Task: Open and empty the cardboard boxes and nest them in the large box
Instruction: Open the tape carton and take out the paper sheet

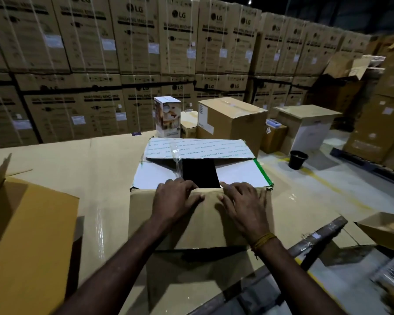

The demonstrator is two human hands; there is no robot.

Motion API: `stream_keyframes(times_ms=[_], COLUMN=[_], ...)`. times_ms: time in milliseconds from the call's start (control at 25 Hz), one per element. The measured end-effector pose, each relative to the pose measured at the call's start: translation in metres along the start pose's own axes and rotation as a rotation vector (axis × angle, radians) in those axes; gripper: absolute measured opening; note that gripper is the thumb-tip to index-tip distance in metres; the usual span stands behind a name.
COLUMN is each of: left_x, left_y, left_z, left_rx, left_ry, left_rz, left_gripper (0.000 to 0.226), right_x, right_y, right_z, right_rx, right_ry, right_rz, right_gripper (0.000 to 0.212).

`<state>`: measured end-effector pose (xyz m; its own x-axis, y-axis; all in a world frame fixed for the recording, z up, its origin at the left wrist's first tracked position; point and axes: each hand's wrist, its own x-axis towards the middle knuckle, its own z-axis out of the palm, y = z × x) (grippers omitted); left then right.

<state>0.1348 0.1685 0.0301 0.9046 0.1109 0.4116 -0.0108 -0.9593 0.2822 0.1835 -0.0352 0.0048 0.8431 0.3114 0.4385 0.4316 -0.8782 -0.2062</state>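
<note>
A brown cardboard box sits in front of me on a big flat cardboard surface. Its near flap is folded toward me. My left hand and my right hand both grip that flap's top edge, fingers curled over it. The two white side flaps lie inward, and the far flap, covered with printed tape, stands up. Between the flaps a dark opening shows; what is inside is hidden. A loose strip of clear tape hangs by the opening.
An open brown box stands at my left. A tall white product carton and a sealed brown box sit beyond. A black bucket is on the floor at right. Stacked washing-machine boxes wall the background.
</note>
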Motion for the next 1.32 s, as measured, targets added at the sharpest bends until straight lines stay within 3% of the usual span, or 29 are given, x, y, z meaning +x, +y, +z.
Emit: stream_keyframes(times_ms=[120,240,360,480,560,800,920,1080,1320], left_x=[0.019,0.048,0.075,0.095,0.104,0.146,0.183,0.221,0.239], left_y=[0.002,-0.012,-0.026,-0.028,-0.029,-0.030,-0.036,-0.048,-0.071], left_z=[0.000,-0.001,0.002,0.012,0.017,0.023,0.028,0.048,0.077], left_rx=[-0.030,-0.061,-0.047,-0.024,-0.001,0.133,0.221,0.319,0.226], left_ry=[-0.042,-0.194,-0.405,-0.463,-0.411,-0.125,-0.028,-0.079,-0.312], left_rz=[-0.142,-0.268,-0.307,-0.275,-0.264,-0.219,-0.245,-0.259,-0.390], left_gripper=[0.046,0.037,0.070,0.086,0.089,0.098,0.097,0.095,0.091], right_x=[0.034,0.078,0.119,0.145,0.155,0.198,0.232,0.268,0.288], right_y=[0.000,0.007,0.011,0.016,0.020,0.028,0.034,0.048,0.068], right_z=[-0.002,-0.003,-0.001,0.009,0.016,0.029,0.044,0.063,0.086], right_rx=[-0.065,-0.040,0.023,-0.034,-0.046,-0.041,-0.028,-0.111,-0.220], right_ry=[-0.062,-0.265,-0.549,-0.741,-0.715,-0.337,-0.308,-0.370,-0.474], right_rz=[0.082,0.055,-0.063,-0.162,-0.205,-0.284,-0.225,-0.197,-0.183], right_gripper=[0.063,0.052,0.063,0.077,0.084,0.098,0.099,0.100,0.101])
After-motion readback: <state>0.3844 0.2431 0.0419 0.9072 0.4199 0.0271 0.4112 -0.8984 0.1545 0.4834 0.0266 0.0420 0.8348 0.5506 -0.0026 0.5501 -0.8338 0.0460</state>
